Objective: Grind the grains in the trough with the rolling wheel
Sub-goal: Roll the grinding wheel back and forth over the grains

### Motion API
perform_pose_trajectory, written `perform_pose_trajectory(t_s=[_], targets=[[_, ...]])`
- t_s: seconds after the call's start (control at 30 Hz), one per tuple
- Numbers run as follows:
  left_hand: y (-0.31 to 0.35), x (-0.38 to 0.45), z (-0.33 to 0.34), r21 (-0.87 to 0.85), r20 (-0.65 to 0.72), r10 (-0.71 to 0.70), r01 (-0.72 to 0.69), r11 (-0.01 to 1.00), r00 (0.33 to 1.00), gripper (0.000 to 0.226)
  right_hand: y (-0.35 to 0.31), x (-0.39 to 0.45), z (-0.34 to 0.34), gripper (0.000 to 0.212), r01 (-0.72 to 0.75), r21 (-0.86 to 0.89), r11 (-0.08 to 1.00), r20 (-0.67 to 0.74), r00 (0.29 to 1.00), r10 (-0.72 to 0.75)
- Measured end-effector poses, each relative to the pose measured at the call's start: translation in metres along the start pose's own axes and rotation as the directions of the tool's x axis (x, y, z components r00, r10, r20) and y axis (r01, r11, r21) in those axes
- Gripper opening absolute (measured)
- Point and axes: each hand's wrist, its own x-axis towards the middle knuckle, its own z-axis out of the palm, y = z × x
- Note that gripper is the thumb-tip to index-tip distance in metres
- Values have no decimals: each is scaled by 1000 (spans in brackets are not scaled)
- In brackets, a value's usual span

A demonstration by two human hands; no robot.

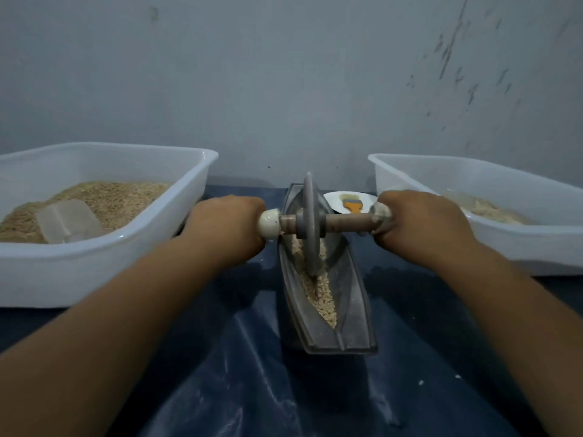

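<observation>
I am mid-grind: my left hand [228, 227] and right hand [419, 223] each curl round an end of the axle [345, 221], and the wheel [310, 225] stands upright in the trough [353, 298], its rim bedded in the grains [321, 294] at about the trough's middle. The trough runs lengthwise away from me on the table [220, 373], between a bin [104, 257] of unground grain on the left and another bin [504, 247] on the right. The grains nearest me look whole and coarse, so I judge the job far from done; the next move calls for even downward pressure from both hands while rolling the wheel along the groove toward me. My fingers wrap under the handles and are mostly hidden, though the grip reads as closed. The trough's far end sits behind the wheel, and the orange-handled object on the plate [339, 200] is possibly a brush.
</observation>
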Motion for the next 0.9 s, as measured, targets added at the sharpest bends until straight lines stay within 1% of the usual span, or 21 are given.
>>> perform_pose_trajectory(t_s=[0.03, 0.07, 0.1, 0.17, 0.2, 0.23, 0.27, 0.3, 0.33, 0.4, 0.43, 0.47, 0.5, 0.53, 0.6, 0.73, 0.83, 0.9], targets=[[-1, 0, -4, -11, 56, 6, -5, 1000, 998, 13, 1, 0, -1, 7, 16, 3, 1000, 24, 1000, -16], [-1, 0, -10, -16, 131, 20, -18, 1000, 991, 14, 5, 0, -6, 11, 33, 29, 999, 100, 994, -36], [-2, -2, -17, -18, 203, 44, -41, 999, 978, 16, 10, -1, -14, 14, 31, 83, 996, 210, 977, -48], [1, -8, -32, -40, 295, 100, -92, 995, 950, 20, 19, -5, -33, 17, -9, 209, 978, 445, 891, -87], [2, -11, -38, -51, 315, 124, -114, 992, 941, 21, 21, -8, -42, 21, -19, 239, 971, 531, 839, -114], [3, -12, -43, -56, 331, 139, -128, 990, 933, 20, 21, -11, -48, 24, -21, 253, 967, 585, 800, -136], [2, -14, -45, -57, 345, 144, -132, 990, 928, 20, 20, -13, -51, 25, -15, 258, 966, 600, 786, -148], [2, -14, -45, -58, 352, 140, -128, 990, 925, 19, 17, -13, -50, 25, -4, 254, 967, 582, 799, -150], [1, -13, -41, -65, 349, 131, -116, 991, 928, 19, 14, -12, -44, 24, 16, 238, 971, 525, 839, -143], [1, -10, -28, -84, 292, 91, -69, 994, 952, 20, 5, -7, -25, 18, 70, 137, 988, 308, 945, -110], [1, -8, -19, -75, 223, 61, -46, 996, 973, 20, 0, -5, -15, 16, 77, 62, 995, 173, 981, -87], [2, -6, -12, -45, 126, 41, -35, 998, 991, 19, -3, -4, -5, 16, 70, 14, 997, 60, 996, -71], [2, -4, -6, -12, 29, 35, -35, 999, 999, 18, -5, -2, 3, 15, 57, 3, 998, 0, 998, -57], [2, -3, -2, 8, -41, 39, -39, 999, 998, 17, -4, -1, 7, 13, 46, 14, 999, -11, 999, -46], [1, -3, 0, 16, -94, 55, -54, 998, 994, 14, 2, 0, 11, 14, 42, 38, 998, 3, 999, -43], [2, -8, -10, 44, -87, 72, -68, 997, 994, 15, 7, -2, 0, 11, 86, 10, 996, -101, 991, -84], [5, -11, -28, 44, -136, 74, -69, 997, 988, 17, 6, -4, -20, 16, 81, 58, 995, -98, 992, -75], [4, -14, -42, 31, -112, 78, -75, 997, 991, 15, 10, -7, -35, 19, 103, 88, 991, -103, 990, -94]])
